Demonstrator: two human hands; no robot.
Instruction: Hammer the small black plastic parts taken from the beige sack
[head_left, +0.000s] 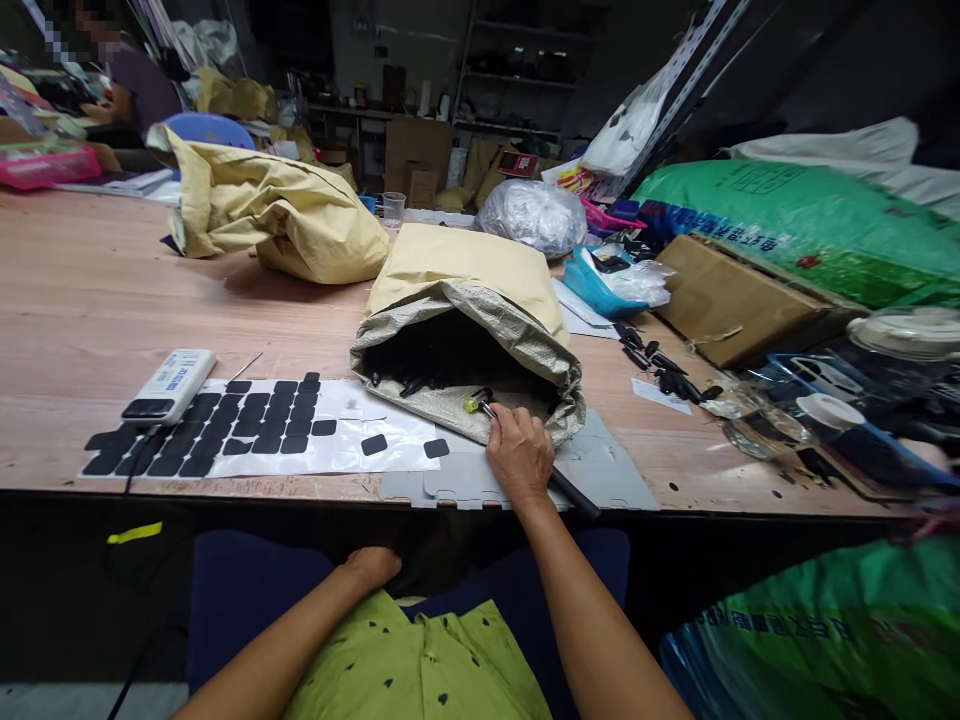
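Note:
My right hand (519, 452) is closed around a black-handled tool (574, 494) at the mouth of an open yellowish sack (465, 262). The tool's metal shaft points up and left, beside a small yellow-green piece (472, 403) on the sack's lower lip. Dark small items (412, 385) lie inside the shadowed opening. Below the table edge, over my lap, is my left hand (375, 566); its fingers are hidden in shadow. Left of the sack, a white sheet (397, 440) bears rows of black rounded squares (270, 418).
A white device (171, 386) with a cable rests on the left. Behind is another yellowish sack (300, 205). At right are black pieces (667, 370), a cardboard box (742, 300), a blue basket (600, 285) and clear containers (907, 335). A person (139, 85) sits back left.

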